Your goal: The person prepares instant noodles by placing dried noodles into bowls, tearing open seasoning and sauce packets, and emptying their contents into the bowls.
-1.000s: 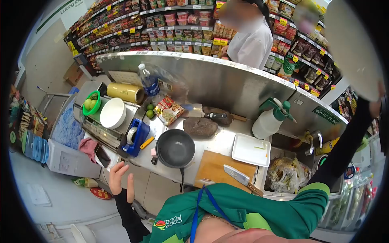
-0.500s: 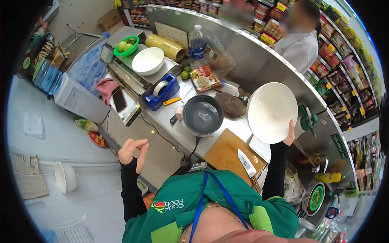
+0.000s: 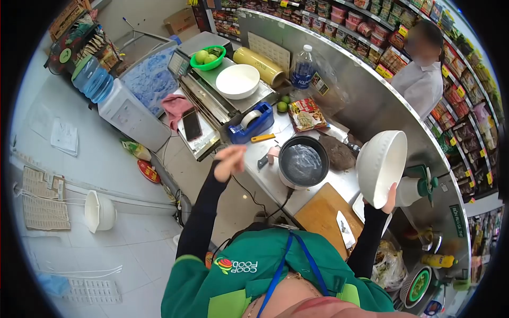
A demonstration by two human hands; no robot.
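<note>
My right hand (image 3: 390,199) grips the rim of a large white bowl (image 3: 379,164), which is tilted on its side above the counter's right part. Nothing is held in my left hand (image 3: 230,161); it is in the air left of the counter edge, fingers apart and slightly blurred. Between the hands stands a dark-lined electric pot (image 3: 303,163) with cloudy liquid and a pink handle. A brown cutting board (image 3: 318,211) lies in front of the pot, with a knife (image 3: 345,228) on it. Behind the pot are a noodle packet (image 3: 308,114) and a blue tape dispenser (image 3: 253,127).
A second white bowl (image 3: 237,81) sits on the scale beside a green basket of limes (image 3: 208,57). A water bottle (image 3: 303,68) stands near the metal partition (image 3: 366,74). Beyond it is a person in white (image 3: 419,85). A cord (image 3: 281,206) runs from the pot.
My left hand has moved up and right, toward the counter, and its fingers have stretched out. The bowl in my right hand has turned more onto its side. The whole view has shifted.
</note>
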